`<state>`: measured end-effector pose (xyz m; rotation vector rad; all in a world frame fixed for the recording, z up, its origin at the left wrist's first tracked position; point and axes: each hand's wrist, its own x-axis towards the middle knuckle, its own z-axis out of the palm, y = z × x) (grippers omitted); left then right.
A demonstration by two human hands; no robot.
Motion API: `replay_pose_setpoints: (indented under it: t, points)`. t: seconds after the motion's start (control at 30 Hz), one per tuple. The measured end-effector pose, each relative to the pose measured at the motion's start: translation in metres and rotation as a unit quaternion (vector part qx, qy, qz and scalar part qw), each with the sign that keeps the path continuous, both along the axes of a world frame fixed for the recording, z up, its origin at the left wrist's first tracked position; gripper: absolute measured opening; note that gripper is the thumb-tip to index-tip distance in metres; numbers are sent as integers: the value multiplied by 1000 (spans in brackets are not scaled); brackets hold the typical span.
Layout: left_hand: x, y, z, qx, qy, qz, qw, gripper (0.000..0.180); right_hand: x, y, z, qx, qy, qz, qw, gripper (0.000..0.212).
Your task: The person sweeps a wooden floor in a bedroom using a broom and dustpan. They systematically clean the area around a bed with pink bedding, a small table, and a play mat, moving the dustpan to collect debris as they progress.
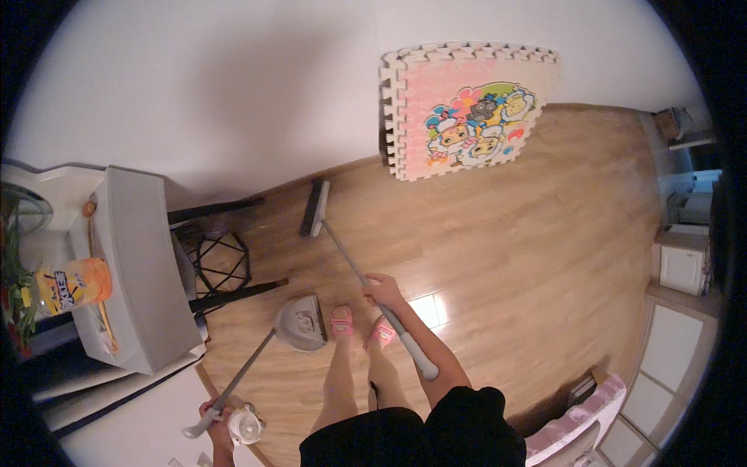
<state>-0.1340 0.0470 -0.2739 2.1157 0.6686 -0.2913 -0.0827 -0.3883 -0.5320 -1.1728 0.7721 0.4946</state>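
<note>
My right hand (384, 290) is wrapped round the grey shaft of a broom (342, 251), whose pale grip end lies along my forearm. The broom's head (316, 208), with dark bristles, rests on the floor ahead, near the wall. Low on the left, my left hand (219, 418) is closed round the upper end of a long-handled dustpan (250, 364). Its grey pan (289, 330) sits on the floor just left of my feet, with some small bits in it that I cannot make out. A white round object (247, 426) is beside my left hand.
A grey-white table (144, 272) with dark legs stands left, bearing an orange-and-yellow package (78, 284). Beneath it is a black wire-frame basket (222, 263). Cartoon foam mats (467, 117) lean against the wall. White cabinets (661, 366) and a pink-covered chair (580, 424) are right.
</note>
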Motion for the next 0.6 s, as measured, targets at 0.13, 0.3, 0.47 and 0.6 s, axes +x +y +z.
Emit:
replay_pose_setpoints:
  t: [0.13, 0.3, 0.47, 0.6]
  points:
    - [-4, 6, -14, -122, 44, -70, 989, 26, -22, -14, 24, 53, 53, -161, 984, 45]
    - [15, -39, -5, 66, -46, -355, 931, 22, -58, -19, 35, 59, 90, -249, 962, 50]
    - [34, -51, -2, 65, -29, -459, 885, 10, -119, 1, 47, 37, 107, -276, 955, 52]
    - [42, -54, 0, -75, 4, -448, 891, 10, -220, 6, 69, 14, 134, -345, 929, 49]
